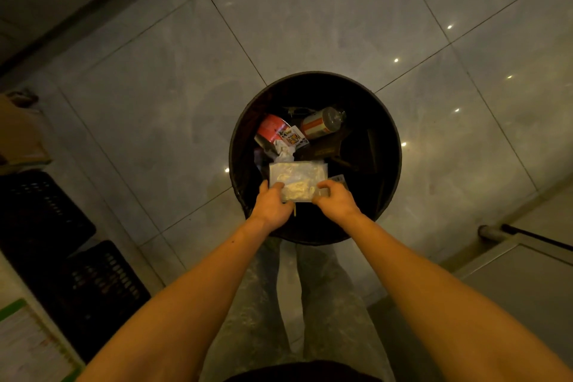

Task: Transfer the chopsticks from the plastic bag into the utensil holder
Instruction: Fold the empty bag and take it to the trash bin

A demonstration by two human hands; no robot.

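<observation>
Hands grip one clear plastic bag [298,178] over a black trash bin [384,121]: left hand [273,205] pinches its near-left corner, right hand [335,201] its near-right edge. A pale stick tip [294,211], perhaps a chopstick, pokes out below the left hand, pointing near. If it is, loosening that grip could drop it among the bin's cans [321,124]. The bag's long axis runs left-right.

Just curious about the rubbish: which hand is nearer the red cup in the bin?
Left. The left hand grips the plastic bag just below the red cup; the right hand is farther right.
</observation>
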